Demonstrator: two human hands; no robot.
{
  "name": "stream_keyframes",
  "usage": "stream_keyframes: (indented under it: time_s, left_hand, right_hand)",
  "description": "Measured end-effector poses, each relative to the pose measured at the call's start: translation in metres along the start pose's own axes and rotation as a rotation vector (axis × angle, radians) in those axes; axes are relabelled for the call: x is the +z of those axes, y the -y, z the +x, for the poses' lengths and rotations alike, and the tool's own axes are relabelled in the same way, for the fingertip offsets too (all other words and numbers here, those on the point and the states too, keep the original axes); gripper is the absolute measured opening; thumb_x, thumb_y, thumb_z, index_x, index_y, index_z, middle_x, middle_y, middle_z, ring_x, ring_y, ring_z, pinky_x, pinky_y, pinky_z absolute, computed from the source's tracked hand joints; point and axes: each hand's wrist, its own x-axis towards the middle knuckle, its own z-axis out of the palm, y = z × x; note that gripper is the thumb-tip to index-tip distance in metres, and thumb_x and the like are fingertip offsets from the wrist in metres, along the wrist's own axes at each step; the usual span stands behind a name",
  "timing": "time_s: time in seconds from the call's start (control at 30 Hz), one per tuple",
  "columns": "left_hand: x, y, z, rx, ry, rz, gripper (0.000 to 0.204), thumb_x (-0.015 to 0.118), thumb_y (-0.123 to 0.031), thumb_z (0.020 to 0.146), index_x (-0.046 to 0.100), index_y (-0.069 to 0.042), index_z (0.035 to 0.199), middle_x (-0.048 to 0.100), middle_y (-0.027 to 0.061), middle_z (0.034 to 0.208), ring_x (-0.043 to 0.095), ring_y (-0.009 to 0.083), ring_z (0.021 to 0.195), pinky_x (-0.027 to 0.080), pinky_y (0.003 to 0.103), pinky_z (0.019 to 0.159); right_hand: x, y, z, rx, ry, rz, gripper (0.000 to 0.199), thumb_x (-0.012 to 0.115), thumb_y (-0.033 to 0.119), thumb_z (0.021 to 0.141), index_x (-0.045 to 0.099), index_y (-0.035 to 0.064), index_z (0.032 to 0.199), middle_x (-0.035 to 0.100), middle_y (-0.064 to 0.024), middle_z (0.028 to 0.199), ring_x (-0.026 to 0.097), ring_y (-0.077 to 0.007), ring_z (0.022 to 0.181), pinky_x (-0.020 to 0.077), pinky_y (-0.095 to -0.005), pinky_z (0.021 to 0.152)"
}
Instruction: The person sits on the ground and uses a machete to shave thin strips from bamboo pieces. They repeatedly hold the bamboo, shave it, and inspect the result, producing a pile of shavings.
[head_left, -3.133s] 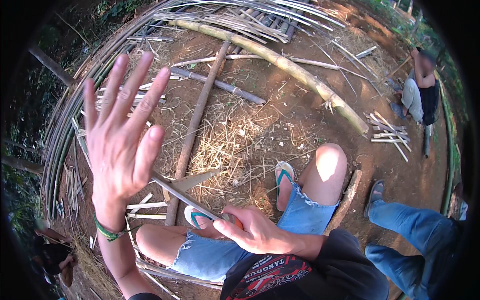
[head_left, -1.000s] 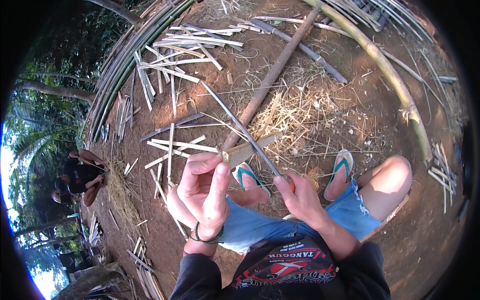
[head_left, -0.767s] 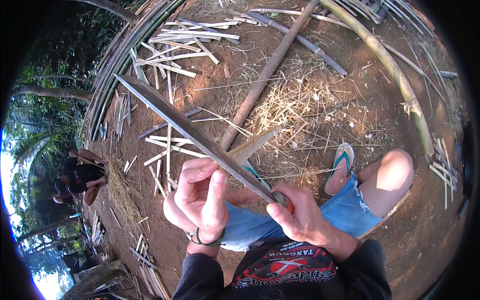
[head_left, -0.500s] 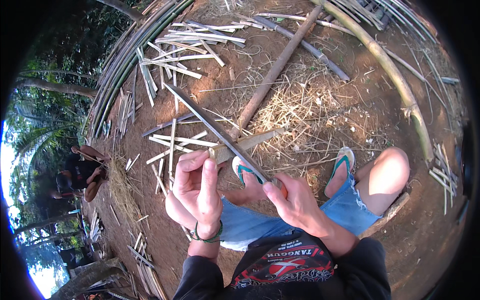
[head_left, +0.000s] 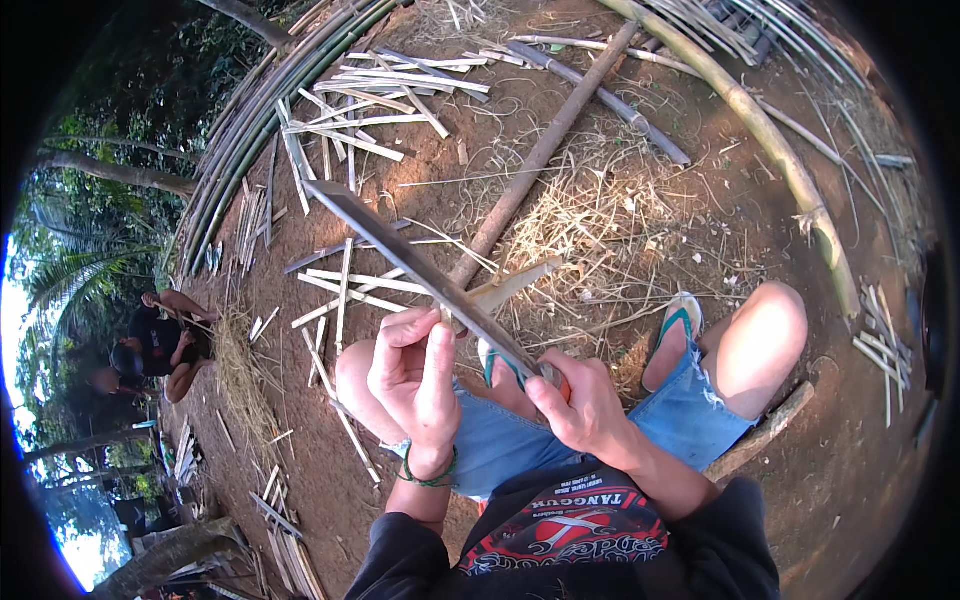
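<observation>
My left hand (head_left: 415,385), with a green cord round its wrist, pinches the near end of a split bamboo strip (head_left: 522,284). The strip points away and to the right over the ground. In my right hand (head_left: 585,400) is a machete (head_left: 400,252), gripped by its orange handle. Its long dark blade slants far left, crossing over the strip close to my left fingertips. The blade hides part of the strip. Whether the edge touches the strip I cannot tell.
Beyond the blade, a brown pole (head_left: 535,165) lies on the dirt beside a heap of shavings (head_left: 590,220). Cut bamboo strips (head_left: 370,125) are scattered at the far left. A thick log (head_left: 770,140) curves at the right. Another person (head_left: 165,340) sits at the left.
My left hand has shifted slightly right with the strip. The machete has moved left and nearer my left fingertips, and more of its flat side shows.
</observation>
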Motion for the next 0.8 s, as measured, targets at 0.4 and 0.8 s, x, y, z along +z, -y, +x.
stream_keyframes:
  time_s: [0.4, 0.8]
  left_hand:
    - [-0.007, 0.015, 0.003, 0.056, -0.059, 0.007, 0.010, 0.062, 0.002, 0.092, 0.060, 0.004, 0.101, 0.058, 0.0134, 0.105, 0.057, 0.0190, 0.095, 0.050, 0.034, 0.083]
    - [0.012, 0.019, 0.022, 0.060, -0.107, -0.035, 0.012, 0.063, 0.000, 0.091, 0.059, 0.003, 0.102, 0.059, 0.0140, 0.106, 0.056, 0.0141, 0.091, 0.043, 0.025, 0.083]
  right_hand:
    - [0.009, -0.022, 0.021, 0.004, 0.065, 0.064, 0.046, 0.061, 0.042, 0.093, 0.059, -0.0028, 0.084, 0.054, -0.0210, 0.056, 0.059, -0.0411, 0.054, 0.0408, -0.0461, 0.050]
    - [0.003, -0.110, 0.042, 0.367, -0.088, -0.116, 0.060, 0.057, 0.052, 0.096, 0.058, -0.0014, 0.070, 0.054, -0.0188, 0.056, 0.059, -0.0371, 0.055, 0.0433, -0.0452, 0.055]
